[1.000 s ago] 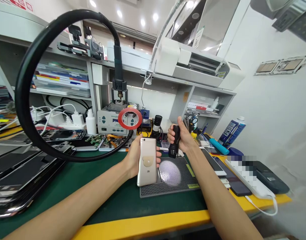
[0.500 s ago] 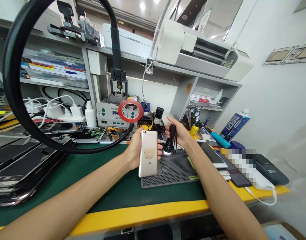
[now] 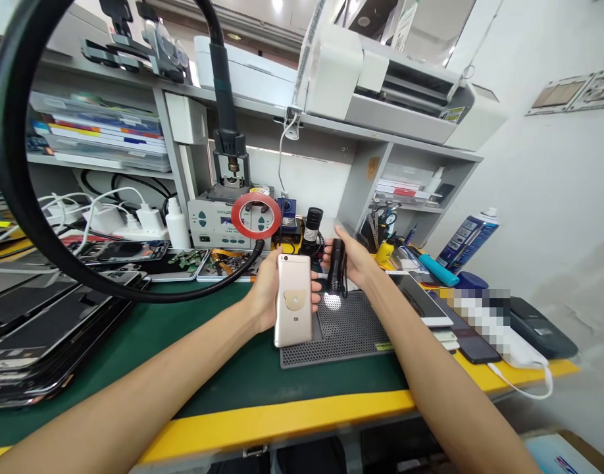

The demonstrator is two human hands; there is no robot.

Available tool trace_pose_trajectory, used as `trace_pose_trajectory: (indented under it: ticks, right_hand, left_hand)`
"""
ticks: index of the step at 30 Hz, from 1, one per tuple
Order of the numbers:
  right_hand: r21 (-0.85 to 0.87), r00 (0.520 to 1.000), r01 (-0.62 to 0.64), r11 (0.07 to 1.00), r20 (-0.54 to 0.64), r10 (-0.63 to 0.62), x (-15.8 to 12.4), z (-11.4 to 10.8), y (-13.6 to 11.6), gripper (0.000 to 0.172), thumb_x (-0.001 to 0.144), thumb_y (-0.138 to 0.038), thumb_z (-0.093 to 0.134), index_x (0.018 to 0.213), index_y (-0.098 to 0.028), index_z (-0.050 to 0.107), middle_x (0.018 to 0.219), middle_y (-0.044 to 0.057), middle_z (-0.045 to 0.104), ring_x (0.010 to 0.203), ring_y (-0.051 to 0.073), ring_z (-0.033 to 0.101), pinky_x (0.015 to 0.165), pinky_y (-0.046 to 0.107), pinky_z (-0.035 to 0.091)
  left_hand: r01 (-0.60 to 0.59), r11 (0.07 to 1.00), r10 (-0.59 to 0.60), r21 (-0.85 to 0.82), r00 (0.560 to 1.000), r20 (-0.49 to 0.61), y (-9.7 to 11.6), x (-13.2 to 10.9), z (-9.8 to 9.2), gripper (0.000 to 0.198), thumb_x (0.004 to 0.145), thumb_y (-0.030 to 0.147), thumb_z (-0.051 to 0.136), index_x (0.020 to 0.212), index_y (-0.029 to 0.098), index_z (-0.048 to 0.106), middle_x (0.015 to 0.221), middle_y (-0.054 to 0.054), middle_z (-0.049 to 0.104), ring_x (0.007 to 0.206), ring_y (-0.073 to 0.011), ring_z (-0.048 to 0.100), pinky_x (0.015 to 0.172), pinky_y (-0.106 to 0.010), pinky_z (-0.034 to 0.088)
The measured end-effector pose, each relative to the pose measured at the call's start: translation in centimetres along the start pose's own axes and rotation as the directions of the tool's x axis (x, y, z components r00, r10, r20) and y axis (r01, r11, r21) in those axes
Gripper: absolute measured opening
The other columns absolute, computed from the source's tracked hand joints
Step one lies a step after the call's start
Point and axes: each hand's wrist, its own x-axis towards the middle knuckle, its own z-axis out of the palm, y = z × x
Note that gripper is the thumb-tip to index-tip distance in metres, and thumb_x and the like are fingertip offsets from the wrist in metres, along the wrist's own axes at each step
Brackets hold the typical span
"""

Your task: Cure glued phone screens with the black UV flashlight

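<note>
My left hand is closed around a gold smartphone, whose back faces me with a beige round-eared sticker on it. The fingertips show past the phone's right edge. Just right of it, my right hand grips a black flashlight that points downward, with its strap hanging alongside. Its lit end casts a bright spot onto the grey perforated mat below. Behind the two hands a second black flashlight stands upright.
A looping black hose arcs across the left side, near a red tape roll. Stacked phone screens lie at left on the green bench mat. Phones and a spray can are at right.
The flashlight in my right hand has shifted slightly and its bright spot on the perforated mat looks larger. The phone stays in my left hand, and the view has tilted a little.
</note>
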Motion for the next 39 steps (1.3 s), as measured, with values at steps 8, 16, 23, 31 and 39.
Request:
trace_pose_trajectory:
  ticks: [8, 16, 23, 31, 39]
  right_hand:
    - [-0.153, 0.992, 0.126, 0.98, 0.014, -0.125, -0.5, 2.2, 2.1, 0.023, 0.092, -0.034, 0.063, 0.092, -0.012, 0.057, 0.066, -0.002, 0.054, 0.052, 0.006, 0.051, 0.049, 0.018, 0.045]
    - [0.035, 0.82, 0.562, 0.826, 0.111, -0.562, -5.5, 2.9, -3.0, 0.042, 0.098, -0.045, 0.052, 0.135, -0.033, 0.037, 0.076, -0.001, 0.059, 0.062, 0.013, 0.061, 0.061, 0.028, 0.055]
    - [0.29, 0.757, 0.602, 0.744, 0.088, -0.647, -7.8, 5.5, -2.8, 0.028, 0.101, -0.043, 0.043, 0.119, -0.023, 0.047, 0.075, 0.0, 0.052, 0.064, 0.012, 0.059, 0.067, 0.028, 0.055]
    - [0.285, 0.623, 0.73, 0.621, 0.095, -0.776, -7.3, 7.6, -2.2, 0.032, 0.099, -0.049, 0.052, 0.119, -0.026, 0.045, 0.074, -0.005, 0.053, 0.06, 0.008, 0.058, 0.058, 0.02, 0.052]
    - [0.207, 0.579, 0.786, 0.583, 0.085, -0.811, -7.0, 9.0, -1.6, 0.027, 0.1, -0.048, 0.05, 0.111, -0.023, 0.047, 0.07, -0.007, 0.048, 0.053, 0.004, 0.052, 0.053, 0.016, 0.048]
  left_hand:
    - [-0.001, 1.0, 0.001, 0.0, 1.0, 0.001, 0.0, 0.0, 0.0, 0.077, 0.089, 0.072, 0.026, 0.096, 0.006, 0.067, 0.082, -0.019, 0.068, 0.066, -0.028, 0.066, 0.068, -0.045, 0.057]
    - [-0.014, 1.0, 0.015, -0.012, 0.999, 0.046, -0.2, 0.4, -0.4, 0.077, 0.087, 0.074, 0.031, 0.096, 0.006, 0.067, 0.086, -0.021, 0.069, 0.07, -0.0312, 0.068, 0.069, -0.045, 0.055]
    - [-0.052, 0.998, 0.055, -0.019, 0.972, 0.229, -0.5, 0.1, -0.3, 0.082, 0.086, 0.076, 0.033, 0.101, 0.003, 0.068, 0.088, -0.019, 0.069, 0.073, -0.0285, 0.067, 0.078, -0.045, 0.055]
    - [-0.103, 0.994, 0.09, 0.036, 0.961, 0.262, -0.7, 0.6, -0.3, 0.084, 0.088, 0.075, 0.029, 0.097, 0.001, 0.07, 0.086, -0.02, 0.07, 0.071, -0.0288, 0.067, 0.077, -0.046, 0.054]
    - [-0.163, 0.986, 0.145, 0.045, 0.952, 0.269, -1.0, -0.1, 0.4, 0.079, 0.09, 0.073, 0.029, 0.091, 0.006, 0.072, 0.078, -0.016, 0.07, 0.064, -0.0237, 0.066, 0.066, -0.037, 0.056]
